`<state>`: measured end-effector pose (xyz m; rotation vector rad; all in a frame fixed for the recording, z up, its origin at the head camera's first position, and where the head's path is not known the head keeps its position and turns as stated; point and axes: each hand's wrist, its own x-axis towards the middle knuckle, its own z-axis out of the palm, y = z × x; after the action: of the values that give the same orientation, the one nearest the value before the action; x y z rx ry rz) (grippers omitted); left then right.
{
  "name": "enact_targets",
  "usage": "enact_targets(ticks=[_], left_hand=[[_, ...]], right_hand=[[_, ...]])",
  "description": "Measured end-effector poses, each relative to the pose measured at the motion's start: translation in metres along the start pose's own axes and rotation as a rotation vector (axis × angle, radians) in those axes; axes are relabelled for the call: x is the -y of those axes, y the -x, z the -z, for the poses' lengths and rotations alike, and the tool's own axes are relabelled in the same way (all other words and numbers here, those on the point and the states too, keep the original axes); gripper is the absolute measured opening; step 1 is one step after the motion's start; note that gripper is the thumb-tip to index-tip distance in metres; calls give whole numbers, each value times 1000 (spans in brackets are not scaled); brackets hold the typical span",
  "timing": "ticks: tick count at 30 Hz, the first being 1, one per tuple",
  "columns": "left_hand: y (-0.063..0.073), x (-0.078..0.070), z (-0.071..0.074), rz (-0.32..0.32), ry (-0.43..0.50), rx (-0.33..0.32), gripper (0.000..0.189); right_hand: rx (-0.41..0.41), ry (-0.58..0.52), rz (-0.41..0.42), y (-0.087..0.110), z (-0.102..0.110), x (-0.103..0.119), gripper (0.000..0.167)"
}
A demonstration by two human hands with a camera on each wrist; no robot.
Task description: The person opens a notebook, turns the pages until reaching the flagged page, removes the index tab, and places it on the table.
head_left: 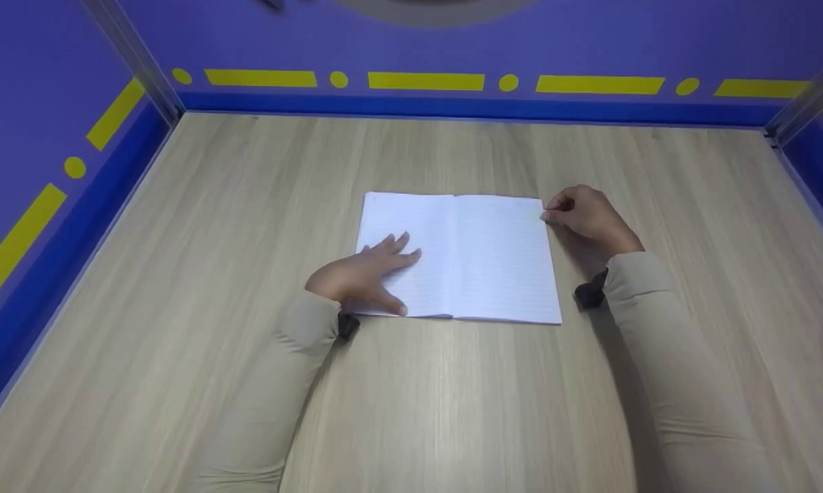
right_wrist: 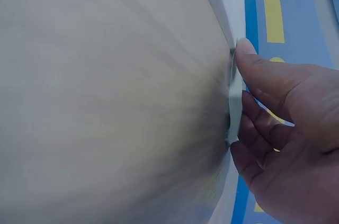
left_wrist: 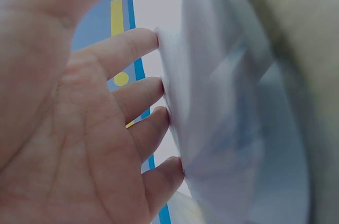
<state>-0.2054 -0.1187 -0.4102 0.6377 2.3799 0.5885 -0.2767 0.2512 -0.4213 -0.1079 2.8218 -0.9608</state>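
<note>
An open notebook point(head_left: 500, 260) with white, faintly ruled pages lies flat on the table. My left hand point(head_left: 367, 274) rests on its left page, fingers spread and thumb near the bottom edge. In the left wrist view the fingertips point(left_wrist: 161, 89) of that hand touch the paper point(left_wrist: 228, 113). At the upper part of the right page's outer edge, my right hand point(head_left: 585, 213) pinches the paper between thumb and curled fingers. The right wrist view shows the right thumb point(right_wrist: 265, 70) at the thin page edge point(right_wrist: 234, 102), with the other fingers bent close to it.
The wood-grain table point(head_left: 439, 397) extends around the notebook on all sides. Blue panels with yellow marks point(head_left: 425, 81) stand along its back and sides. A dark wrist device point(head_left: 591, 291) sits at the right cuff, and another point(head_left: 347, 326) at the left.
</note>
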Motion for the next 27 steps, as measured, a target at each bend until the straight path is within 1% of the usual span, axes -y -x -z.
enact_targets(ticks=[4,8,14,22,27], left_hand=[[-1,0,0,-15,-6,-1,95],[-1,1,0,-16,-5,4,96],[-2,3,1,-46,-20,17,97],[-1,3,2,-53,-14,21,95],[-1,2,2,-47,-25,22,95]], right_hand=[[-1,1,7,1,1,-1,18],[0,-4,23,1,1,-2,16],[10,-5,47,2,3,-6,17],[13,-68,-23,6,8,-11,25],[1,-62,-9,9,11,-14,28]])
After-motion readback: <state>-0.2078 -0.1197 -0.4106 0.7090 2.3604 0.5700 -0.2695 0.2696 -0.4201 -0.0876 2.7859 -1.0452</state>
